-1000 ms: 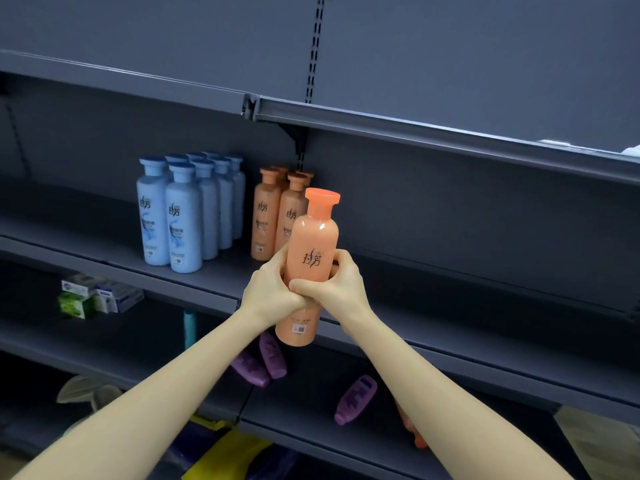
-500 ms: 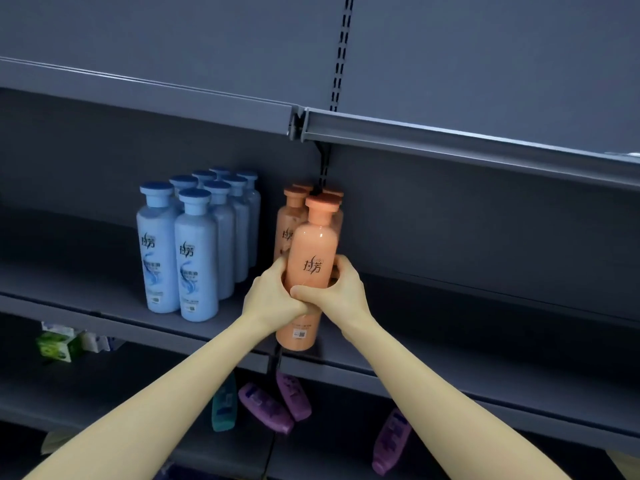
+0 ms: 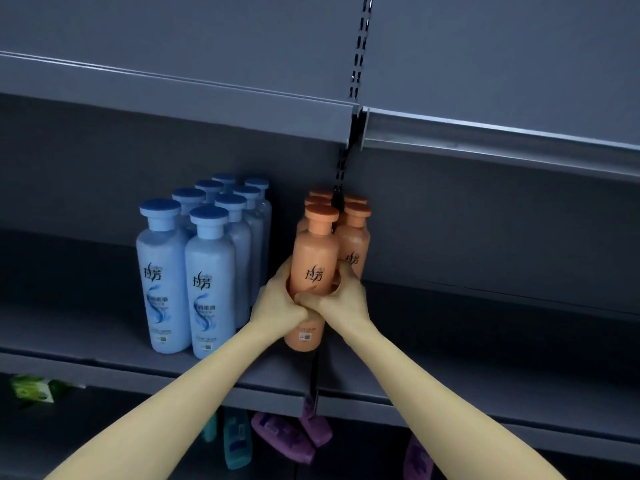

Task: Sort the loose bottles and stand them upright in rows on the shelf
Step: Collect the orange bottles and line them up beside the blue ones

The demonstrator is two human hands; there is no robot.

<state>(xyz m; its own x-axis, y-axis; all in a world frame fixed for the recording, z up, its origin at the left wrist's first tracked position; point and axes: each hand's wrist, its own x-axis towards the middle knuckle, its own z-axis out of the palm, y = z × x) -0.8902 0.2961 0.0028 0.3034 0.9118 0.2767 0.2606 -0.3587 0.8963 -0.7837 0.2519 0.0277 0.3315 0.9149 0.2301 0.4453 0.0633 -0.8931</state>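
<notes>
Orange bottle (image 3: 313,258) is upright at the front of the orange group (image 3: 355,240), on the middle shelf (image 3: 104,341) right by the seam between the two shelf sections. Can't tell if its base is actually touching down. Both hands are wrapped round its lower half: left hand (image 3: 280,303) curled on from the left, right hand (image 3: 341,301) from the right, thumbs meeting across the front just under the logo. The blue bottles (image 3: 207,271) stand in two tidy rows just to the left. Down on the lower shelf there are purple bottles (image 3: 284,434) lying loose, a teal one (image 3: 235,441) beside them, and a green box (image 3: 33,388) far left.
</notes>
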